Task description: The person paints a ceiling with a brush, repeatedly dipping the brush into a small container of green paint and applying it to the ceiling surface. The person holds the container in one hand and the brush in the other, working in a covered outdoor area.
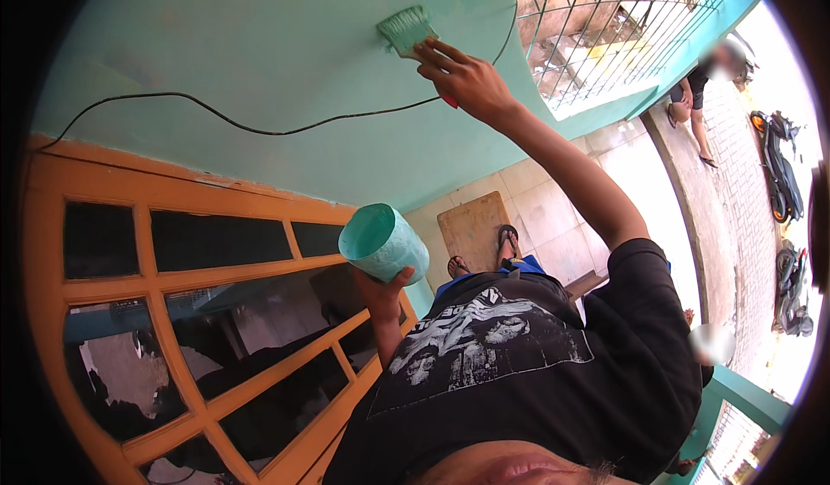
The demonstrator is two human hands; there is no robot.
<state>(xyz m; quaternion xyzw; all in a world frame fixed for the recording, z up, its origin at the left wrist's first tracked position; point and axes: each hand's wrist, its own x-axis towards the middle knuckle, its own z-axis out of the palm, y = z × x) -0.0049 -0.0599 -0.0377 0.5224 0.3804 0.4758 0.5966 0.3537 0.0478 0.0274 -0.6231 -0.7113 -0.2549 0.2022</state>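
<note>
My right hand [465, 79] is stretched up to the wall, its fingers closed round the handle end of a wide paintbrush [406, 30]. The bristles are coated in green paint and lie against the pale green wall [285, 44]. Lower down, my left hand [381, 295] grips a paint-smeared turquoise cup-shaped container [399, 247] from below and the side. Its mouth is tilted toward the wall and shows green paint on the inner side; how full it is I cannot tell.
A black cable [259, 130] hangs loosely across the wall. An orange-framed window [143, 269] with dark panes is on the left, a metal grille [605, 35] at upper right. I stand by a wooden board [471, 226] on tiles. Another person [692, 96] and motorcycles [781, 169] are at far right.
</note>
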